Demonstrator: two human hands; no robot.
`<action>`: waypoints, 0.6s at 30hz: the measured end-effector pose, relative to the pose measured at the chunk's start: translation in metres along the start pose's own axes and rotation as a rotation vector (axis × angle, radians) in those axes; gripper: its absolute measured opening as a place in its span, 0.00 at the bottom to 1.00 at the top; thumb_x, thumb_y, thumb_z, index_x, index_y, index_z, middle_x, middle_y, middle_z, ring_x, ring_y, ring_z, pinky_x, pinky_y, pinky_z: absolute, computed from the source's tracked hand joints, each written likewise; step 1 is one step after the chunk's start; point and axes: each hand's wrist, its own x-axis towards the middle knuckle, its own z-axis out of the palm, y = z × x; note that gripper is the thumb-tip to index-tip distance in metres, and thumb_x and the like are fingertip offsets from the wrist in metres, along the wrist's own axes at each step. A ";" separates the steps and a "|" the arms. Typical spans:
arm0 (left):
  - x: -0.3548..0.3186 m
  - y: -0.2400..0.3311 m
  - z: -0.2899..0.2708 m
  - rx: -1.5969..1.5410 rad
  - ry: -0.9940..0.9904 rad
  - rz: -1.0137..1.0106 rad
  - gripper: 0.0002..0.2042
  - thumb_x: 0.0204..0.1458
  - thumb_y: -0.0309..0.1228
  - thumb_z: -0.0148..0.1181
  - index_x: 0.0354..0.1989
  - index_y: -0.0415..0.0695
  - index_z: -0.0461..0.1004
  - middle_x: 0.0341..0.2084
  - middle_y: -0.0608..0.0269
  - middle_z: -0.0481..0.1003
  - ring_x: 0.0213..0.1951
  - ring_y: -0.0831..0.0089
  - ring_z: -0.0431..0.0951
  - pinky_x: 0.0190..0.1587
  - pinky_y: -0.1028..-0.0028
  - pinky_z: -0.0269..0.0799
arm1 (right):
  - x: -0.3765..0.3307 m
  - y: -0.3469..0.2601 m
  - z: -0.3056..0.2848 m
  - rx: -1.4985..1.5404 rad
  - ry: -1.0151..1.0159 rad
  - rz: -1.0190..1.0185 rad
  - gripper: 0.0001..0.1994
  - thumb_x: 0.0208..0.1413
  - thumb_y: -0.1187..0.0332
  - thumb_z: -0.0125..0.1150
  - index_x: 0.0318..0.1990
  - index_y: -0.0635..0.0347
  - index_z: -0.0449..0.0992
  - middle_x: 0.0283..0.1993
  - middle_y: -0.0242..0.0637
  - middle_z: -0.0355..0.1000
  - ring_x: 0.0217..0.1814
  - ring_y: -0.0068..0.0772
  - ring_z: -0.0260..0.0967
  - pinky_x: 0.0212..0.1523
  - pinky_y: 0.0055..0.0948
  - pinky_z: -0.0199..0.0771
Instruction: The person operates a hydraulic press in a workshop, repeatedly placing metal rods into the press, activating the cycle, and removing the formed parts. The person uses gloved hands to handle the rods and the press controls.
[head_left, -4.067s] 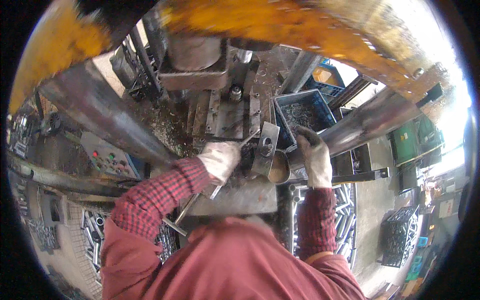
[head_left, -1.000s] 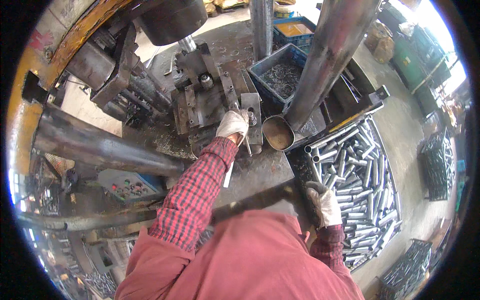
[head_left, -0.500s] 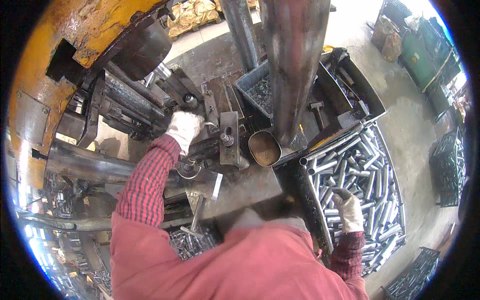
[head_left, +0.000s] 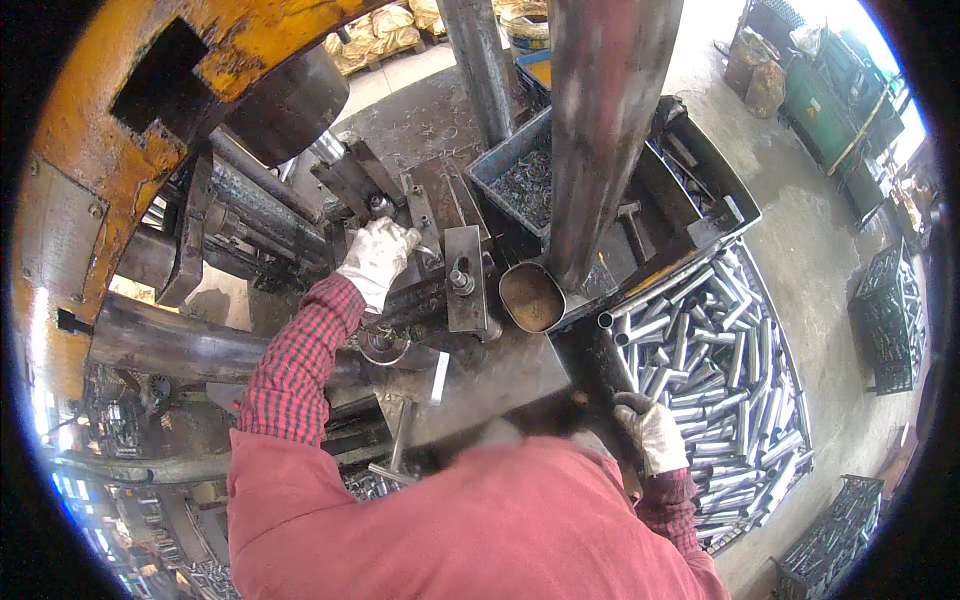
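My left hand [head_left: 380, 260], in a pale work glove, is at the metal fixture of the press, its fingers bent and closed. What they hold, if anything, I cannot make out; a small shiny curved piece [head_left: 428, 250] lies just beyond the fingertips. To its right stands a steel block [head_left: 464, 310] with a bolt in its slot. My right hand [head_left: 652, 436], gloved too with darkened fingertips, is at the left edge of a bin full of short shiny metal tubes [head_left: 735, 385]. Its fingers are curled in, and whatever may be inside them is hidden.
A thick steel column [head_left: 605, 140] rises beyond the hands. Beside it are a blue crate [head_left: 510, 185] of metal scraps, an oval tin [head_left: 532, 297] and a hammer [head_left: 632, 230] in a tray. The press's yellow frame [head_left: 70, 200] fills the left. Crates of parts [head_left: 890, 320] stand at right.
My right hand has moved left, from over the tubes to the bin's edge. My left hand stays at the fixture, hardly moved. The whole view has shifted slightly.
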 end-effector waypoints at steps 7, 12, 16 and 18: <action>-0.008 -0.015 -0.065 -0.224 0.128 -0.056 0.07 0.69 0.36 0.58 0.49 0.53 0.79 0.37 0.57 0.84 0.41 0.58 0.88 0.38 0.55 0.83 | -0.004 0.009 -0.004 0.207 0.041 0.074 0.17 0.67 0.66 0.69 0.61 0.59 0.86 0.50 0.41 0.88 0.50 0.30 0.84 0.55 0.33 0.81; -0.026 0.012 -0.081 -0.695 -0.356 -0.310 0.22 0.65 0.48 0.65 0.56 0.44 0.86 0.46 0.42 0.86 0.50 0.43 0.86 0.54 0.52 0.81 | 0.000 0.017 -0.015 0.178 0.096 0.068 0.17 0.68 0.66 0.69 0.61 0.59 0.86 0.48 0.41 0.89 0.49 0.29 0.84 0.54 0.32 0.81; -0.025 0.035 -0.060 -1.126 -0.390 -0.430 0.18 0.68 0.45 0.61 0.44 0.41 0.86 0.36 0.47 0.85 0.37 0.51 0.86 0.43 0.56 0.81 | 0.008 0.034 -0.014 0.201 0.108 0.097 0.17 0.68 0.66 0.69 0.60 0.62 0.86 0.50 0.42 0.88 0.51 0.29 0.84 0.56 0.32 0.80; -0.027 0.043 -0.052 -1.087 -0.322 -0.416 0.15 0.69 0.42 0.62 0.44 0.41 0.85 0.33 0.51 0.85 0.32 0.55 0.85 0.39 0.58 0.81 | 0.013 0.041 -0.012 0.276 0.084 0.148 0.18 0.68 0.66 0.69 0.61 0.62 0.85 0.51 0.42 0.88 0.52 0.29 0.83 0.56 0.32 0.80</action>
